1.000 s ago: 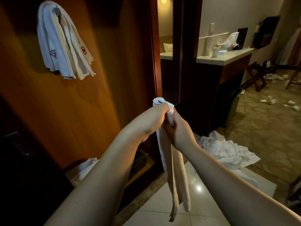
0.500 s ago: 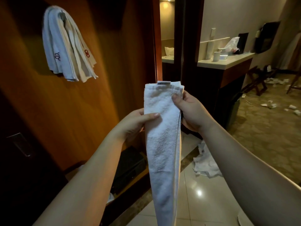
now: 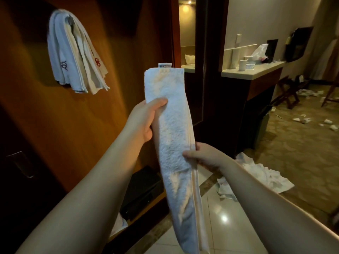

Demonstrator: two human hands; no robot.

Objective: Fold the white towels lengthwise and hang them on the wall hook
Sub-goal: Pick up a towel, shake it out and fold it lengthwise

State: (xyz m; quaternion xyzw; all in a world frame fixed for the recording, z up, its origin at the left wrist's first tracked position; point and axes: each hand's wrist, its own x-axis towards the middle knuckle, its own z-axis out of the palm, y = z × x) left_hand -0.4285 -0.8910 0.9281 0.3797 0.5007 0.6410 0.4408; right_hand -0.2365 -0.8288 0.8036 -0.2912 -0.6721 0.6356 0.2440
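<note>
Left hand [image 3: 145, 121] pinching the folded towel [image 3: 172, 136] near its top; right hand [image 3: 203, 158] gripping the edge lower down. Long axis running twelve to six, tail hanging free. Wall hook [image 3: 70, 20] with hung towels [image 3: 73, 55] at ten o'clock, nearer the left hand.

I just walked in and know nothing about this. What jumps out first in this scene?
Front and centre, a long white towel, folded into a narrow strip, is held upright: the left hand grips it high on its left edge and the right hand pinches its right edge lower down. Up on the wooden wall at upper left, a bunch of hung towels drapes from a hook. On the floor at lower right lies a crumpled white cloth.
</note>
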